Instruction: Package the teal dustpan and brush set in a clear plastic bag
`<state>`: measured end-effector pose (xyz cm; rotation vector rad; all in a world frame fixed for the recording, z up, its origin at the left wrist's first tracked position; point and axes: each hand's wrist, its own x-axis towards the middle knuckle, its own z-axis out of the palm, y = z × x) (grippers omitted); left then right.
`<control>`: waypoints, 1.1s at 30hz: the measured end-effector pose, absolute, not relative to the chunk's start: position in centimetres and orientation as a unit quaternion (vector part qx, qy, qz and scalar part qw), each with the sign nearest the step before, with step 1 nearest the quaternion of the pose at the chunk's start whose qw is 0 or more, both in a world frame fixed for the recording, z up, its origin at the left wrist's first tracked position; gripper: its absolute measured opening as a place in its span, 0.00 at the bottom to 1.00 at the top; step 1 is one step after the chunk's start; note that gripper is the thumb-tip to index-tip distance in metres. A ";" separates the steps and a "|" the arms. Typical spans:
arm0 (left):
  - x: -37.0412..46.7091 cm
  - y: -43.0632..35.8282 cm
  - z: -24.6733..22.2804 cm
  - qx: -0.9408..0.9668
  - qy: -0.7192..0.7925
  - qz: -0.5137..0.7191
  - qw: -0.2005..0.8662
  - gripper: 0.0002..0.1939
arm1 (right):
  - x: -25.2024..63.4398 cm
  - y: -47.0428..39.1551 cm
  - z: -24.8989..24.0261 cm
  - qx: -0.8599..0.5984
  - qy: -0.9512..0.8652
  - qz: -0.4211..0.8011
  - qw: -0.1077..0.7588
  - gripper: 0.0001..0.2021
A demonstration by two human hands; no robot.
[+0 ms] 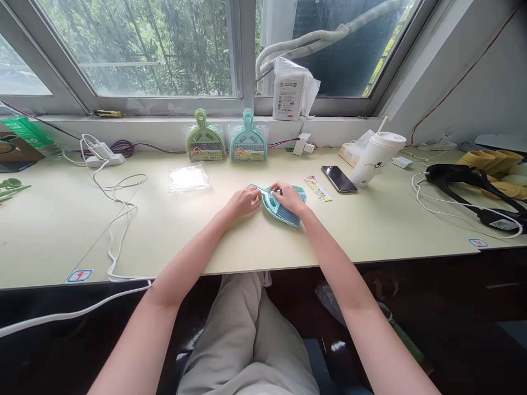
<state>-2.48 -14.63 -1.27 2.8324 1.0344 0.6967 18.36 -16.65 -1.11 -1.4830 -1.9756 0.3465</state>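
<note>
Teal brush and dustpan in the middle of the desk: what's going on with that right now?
A person has both bare hands at the teal brush and dustpan. The left hand is at the handle end; the right hand is over the body. Whether either grips firmly is hard to tell. A printed card lies to the right, clear plastic to the left. Two wrapped sets, green and teal, stand behind.
</note>
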 end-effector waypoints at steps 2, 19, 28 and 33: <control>-3.0 -14.2 -1.2 0.918 0.320 0.228 -0.050 0.11 | 18.5 -16.6 -1.1 -0.544 -0.754 0.165 0.329 0.08; -3.4 -14.0 -1.9 0.940 0.235 0.121 -0.217 0.15 | 17.4 -16.7 -1.4 -0.492 -0.763 0.218 0.359 0.11; -3.1 -14.3 -1.5 0.944 0.264 0.098 -0.173 0.12 | 17.4 -16.6 -1.5 -0.499 -0.767 0.212 0.342 0.10; -3.1 -14.0 -1.9 0.942 0.264 0.117 -0.169 0.13 | 17.4 -16.6 -1.5 -0.496 -0.769 0.212 0.344 0.10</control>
